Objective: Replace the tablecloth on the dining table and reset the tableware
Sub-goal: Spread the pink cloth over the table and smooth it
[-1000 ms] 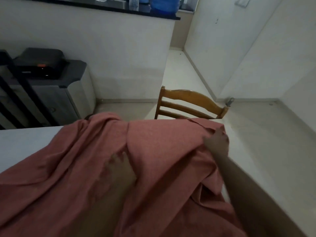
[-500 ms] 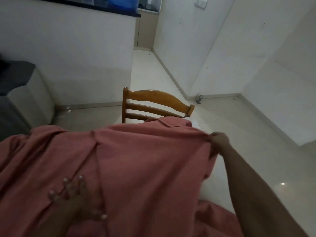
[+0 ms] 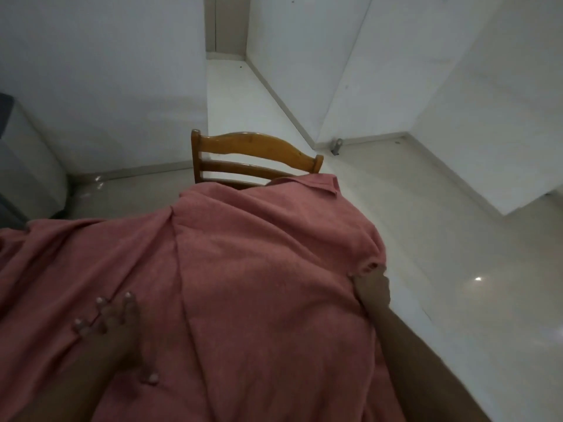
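Observation:
A dusty-pink tablecloth (image 3: 259, 269) covers the dining table and fills the lower half of the view, with a long crease down its middle. My left hand (image 3: 117, 327) lies flat on the cloth with fingers spread, pressing it down. My right hand (image 3: 373, 289) grips the cloth's right edge, fingers curled into the fabric where it drops over the table side. The table surface itself is hidden under the cloth. No tableware is in sight.
A wooden chair (image 3: 253, 161) stands at the far end of the table, its backrest just past the cloth. A grey cabinet (image 3: 27, 166) sits at the left. Glossy pale floor (image 3: 457, 254) runs along the right, with white walls beyond.
The view has swung right and down. My right hand has pulled the cloth's edge down the right side toward me; my left hand stays flat on the cloth, which now hides the table top.

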